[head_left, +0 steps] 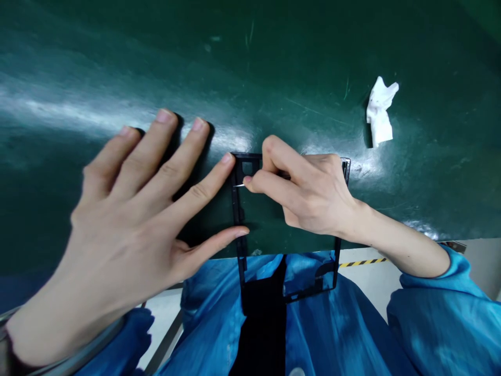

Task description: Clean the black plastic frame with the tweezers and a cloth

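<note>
Scratched green tabletop [274, 94], crumpled white scrap [379, 112] on it, black frame [236, 206] overhanging near edge

Black frame [236, 209] between left hand [125, 235] and right hand [313, 198], set against a deep green tabletop [274, 62] streaked with whitish glare beyond the left hand. A silvery tool tip [238, 186] gleams at the right hand; farther out from that hand lies a plain white scrap [379, 115]. Nearer the body than both hands, a bright blue jacket [321, 329] flanks a black garment [262, 339]. Yellow-and-black diagonal stripes mark tape [364, 262] below the right wrist.
</note>
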The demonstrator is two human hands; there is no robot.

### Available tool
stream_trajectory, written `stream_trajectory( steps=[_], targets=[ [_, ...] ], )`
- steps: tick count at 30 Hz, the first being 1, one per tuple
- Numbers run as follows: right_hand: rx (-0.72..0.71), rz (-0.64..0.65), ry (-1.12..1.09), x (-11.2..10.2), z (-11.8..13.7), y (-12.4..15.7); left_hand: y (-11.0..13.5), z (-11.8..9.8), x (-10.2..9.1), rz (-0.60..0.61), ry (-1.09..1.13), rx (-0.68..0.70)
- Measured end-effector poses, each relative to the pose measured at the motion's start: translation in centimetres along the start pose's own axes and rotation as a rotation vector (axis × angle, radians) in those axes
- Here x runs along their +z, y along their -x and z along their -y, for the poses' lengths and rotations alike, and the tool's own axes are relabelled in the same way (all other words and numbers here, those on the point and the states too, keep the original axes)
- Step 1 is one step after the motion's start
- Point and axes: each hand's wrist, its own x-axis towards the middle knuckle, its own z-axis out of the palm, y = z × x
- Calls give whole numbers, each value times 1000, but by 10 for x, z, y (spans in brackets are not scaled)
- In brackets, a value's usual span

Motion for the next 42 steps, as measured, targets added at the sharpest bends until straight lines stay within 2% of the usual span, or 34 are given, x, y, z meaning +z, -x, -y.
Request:
stream_trajectory(
  steps=[11,15,28,35,40,42],
  targets=[
    [27,2,43,1,0,2,0,0,1,-5,-2,7],
    [-8,-24,25,0,0,1,0,0,0,10,-12,4],
    [12,165,-29,-5,-3,2,0,2,2,2,29,-3],
    [61,46,-224,-2,-3,9,-1,4,1,-12,16,17],
    [40,-62,-82,1,1,8,-1,1,1,-7,12,12],
    [21,-69,-41,1,2,8,-2,1,1,-6,7,11]
  ],
)
